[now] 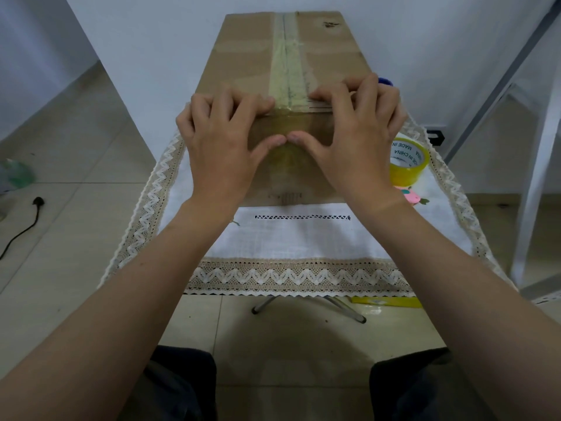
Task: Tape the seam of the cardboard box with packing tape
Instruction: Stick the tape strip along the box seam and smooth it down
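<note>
Box: lies lengthwise on a lace-edged white cloth, far end toward the wall. Tape runs down the top seam and folds over the near edge onto the near face. Left hand and right hand clamp that near edge, one each side of the seam: bent fingers on top, thumbs pressing the tape on the near face, tips almost meeting. Yellow roll sits just right, partly behind the right hand.
</note>
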A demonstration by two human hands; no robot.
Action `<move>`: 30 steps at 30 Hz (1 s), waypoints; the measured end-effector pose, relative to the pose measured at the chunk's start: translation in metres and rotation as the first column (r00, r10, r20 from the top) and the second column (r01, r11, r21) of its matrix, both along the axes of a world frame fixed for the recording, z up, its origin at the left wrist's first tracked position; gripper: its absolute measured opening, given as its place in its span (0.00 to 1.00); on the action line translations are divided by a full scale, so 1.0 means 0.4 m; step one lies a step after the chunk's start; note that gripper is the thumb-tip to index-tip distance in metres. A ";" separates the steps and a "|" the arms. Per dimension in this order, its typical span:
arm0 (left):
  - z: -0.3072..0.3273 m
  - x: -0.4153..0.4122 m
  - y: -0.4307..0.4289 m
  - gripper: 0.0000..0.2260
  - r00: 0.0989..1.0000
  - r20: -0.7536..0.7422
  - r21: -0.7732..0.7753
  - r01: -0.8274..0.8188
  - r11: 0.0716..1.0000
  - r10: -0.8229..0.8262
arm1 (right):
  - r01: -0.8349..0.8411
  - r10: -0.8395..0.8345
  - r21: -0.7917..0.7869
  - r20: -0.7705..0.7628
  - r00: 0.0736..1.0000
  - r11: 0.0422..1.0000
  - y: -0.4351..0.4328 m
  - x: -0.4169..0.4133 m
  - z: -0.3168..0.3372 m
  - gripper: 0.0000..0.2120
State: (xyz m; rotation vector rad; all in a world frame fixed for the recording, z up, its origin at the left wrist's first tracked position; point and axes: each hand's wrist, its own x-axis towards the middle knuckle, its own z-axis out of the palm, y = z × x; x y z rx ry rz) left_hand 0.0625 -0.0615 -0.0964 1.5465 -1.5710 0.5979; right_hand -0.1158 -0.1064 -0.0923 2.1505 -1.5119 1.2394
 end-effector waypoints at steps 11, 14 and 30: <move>-0.030 0.020 0.011 0.35 0.995 0.103 0.081 -0.020 0.997 0.011 | -0.026 0.020 -0.030 -0.176 0.984 0.999 0.016 -0.028 -0.036 0.46; -0.026 0.025 0.014 0.38 0.991 0.130 0.102 -0.023 0.995 0.010 | -0.025 0.019 -0.033 -0.171 0.985 0.999 0.023 -0.028 -0.038 0.47; -0.010 -0.053 0.050 0.30 0.999 0.043 0.060 0.025 0.998 -0.028 | -0.124 0.130 0.076 -0.079 0.988 0.989 0.073 -0.214 -0.048 0.17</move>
